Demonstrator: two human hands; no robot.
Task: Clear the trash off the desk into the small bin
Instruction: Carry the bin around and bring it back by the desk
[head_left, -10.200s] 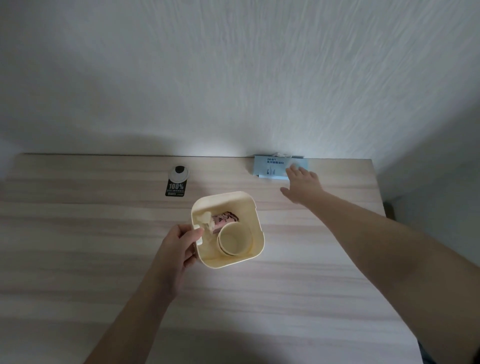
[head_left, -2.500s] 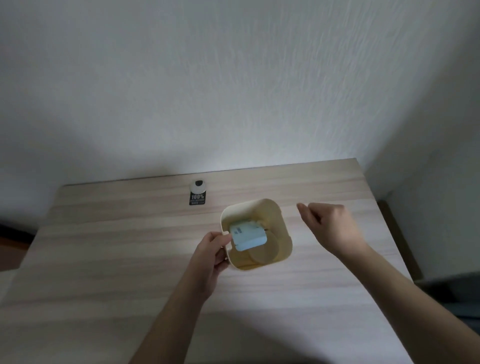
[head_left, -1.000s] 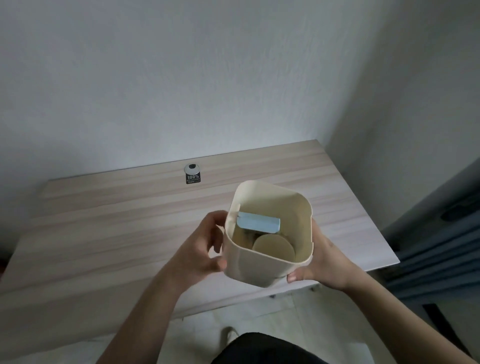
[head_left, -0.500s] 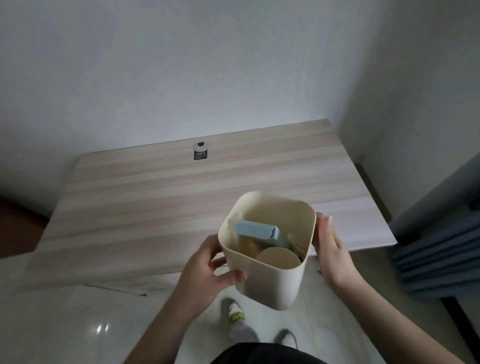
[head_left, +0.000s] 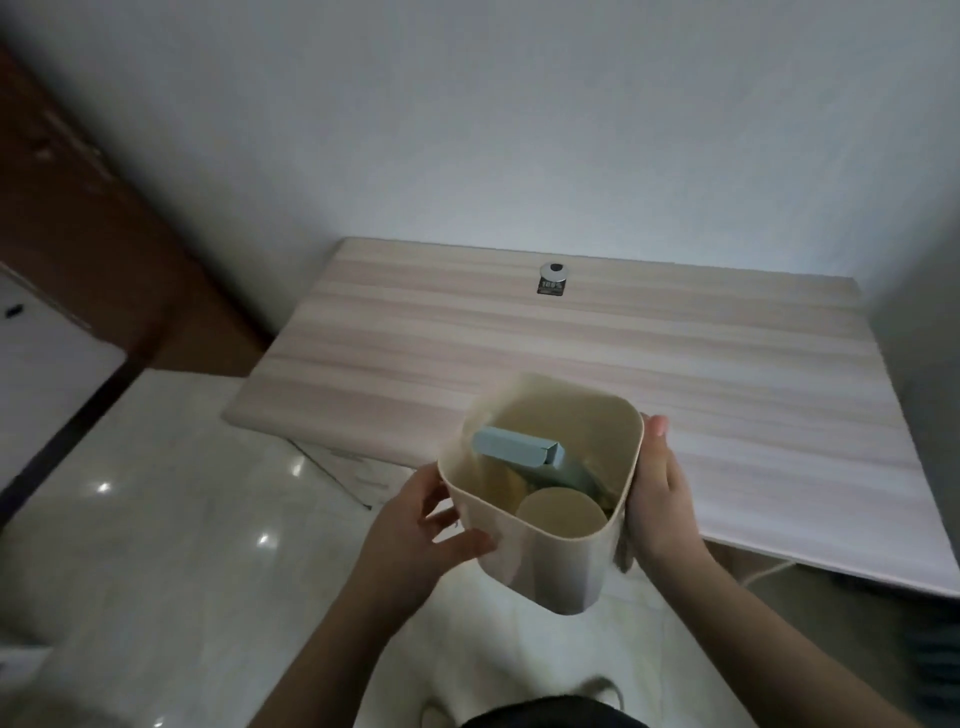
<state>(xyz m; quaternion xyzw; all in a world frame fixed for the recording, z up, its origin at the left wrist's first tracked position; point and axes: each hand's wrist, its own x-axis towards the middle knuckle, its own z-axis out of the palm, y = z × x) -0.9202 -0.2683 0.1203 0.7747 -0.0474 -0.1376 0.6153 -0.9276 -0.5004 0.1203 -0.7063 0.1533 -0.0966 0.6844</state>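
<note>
1. Our left hand (head_left: 415, 530) grips the left wall of the bin (head_left: 545, 556), thumb laid across its near face and fingers curled round the side.
2. Our right hand (head_left: 657, 499) presses flat against the bin's right wall, fingers together and pointing up, the fingertips level with the rim.
3. We hold the bin between both hands in the air, upright with a slight tilt, over the floor (head_left: 156, 545) just off the desk's near edge.
4. Inside the bin a blue box (head_left: 517, 451) leans along the left and far side, its top end below the rim.
5. Beside the box, in the bin's near right corner, sits a paper cup (head_left: 561, 512) with its round end facing us.
6. Other scraps lie under these; we cannot tell what they are.
7. Beyond the bin the desk (head_left: 623, 353) shows pale wood grain.
8. Near the desk's far edge, about midway along it, a small black tag (head_left: 550, 285) lies flat with a round silver piece at its top.
9. The wall (head_left: 519, 130) rises behind the desk, and a dark wooden panel (head_left: 78, 234) stands at the left.
</note>
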